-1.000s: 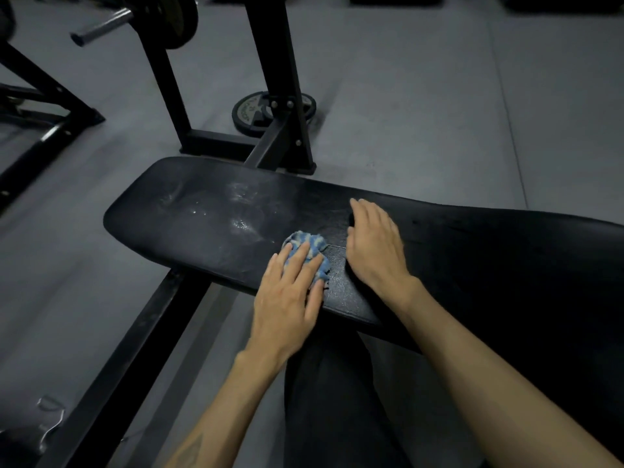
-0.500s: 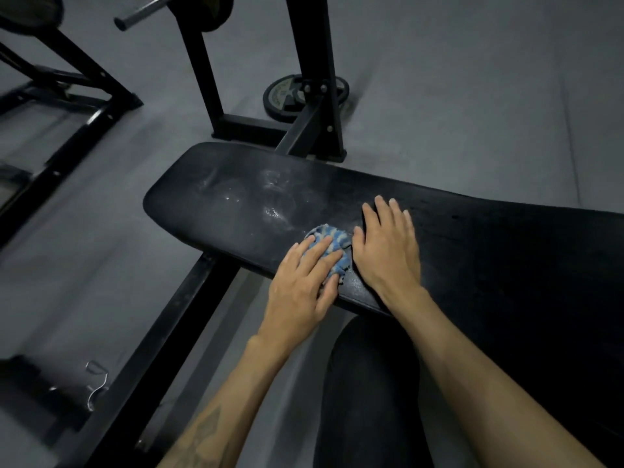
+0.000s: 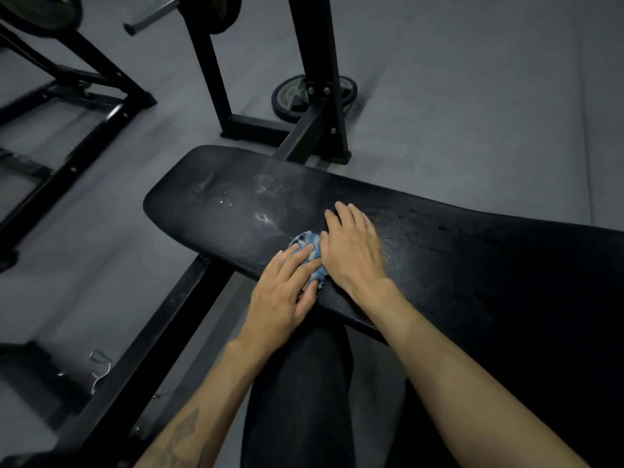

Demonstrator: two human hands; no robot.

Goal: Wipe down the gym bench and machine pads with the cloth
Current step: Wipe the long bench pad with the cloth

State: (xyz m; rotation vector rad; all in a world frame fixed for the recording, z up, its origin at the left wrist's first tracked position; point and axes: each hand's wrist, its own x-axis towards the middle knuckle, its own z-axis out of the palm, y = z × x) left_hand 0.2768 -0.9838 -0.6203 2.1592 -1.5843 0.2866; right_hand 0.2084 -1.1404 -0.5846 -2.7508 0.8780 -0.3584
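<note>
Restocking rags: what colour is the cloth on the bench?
Blue with white patches, cloth, seen in the head view.

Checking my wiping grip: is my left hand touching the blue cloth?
Touching. The head view shows the left hand with its fingers lying flat on the blue cloth.

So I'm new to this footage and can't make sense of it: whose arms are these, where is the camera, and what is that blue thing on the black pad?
There is no machine here. The camera sits on a person's head and looks down, so the two bare arms coming in from the bottom are that person's own. The long black surface is a padded gym bench, with wet smears near its left end. The left hand presses a small bunched blue cloth flat against the pad with straight fingers. The right hand lies flat on the bench right beside the cloth, touching it. Behind the bench stands a black steel rack, with a weight plate on the grey floor at its foot.
</note>
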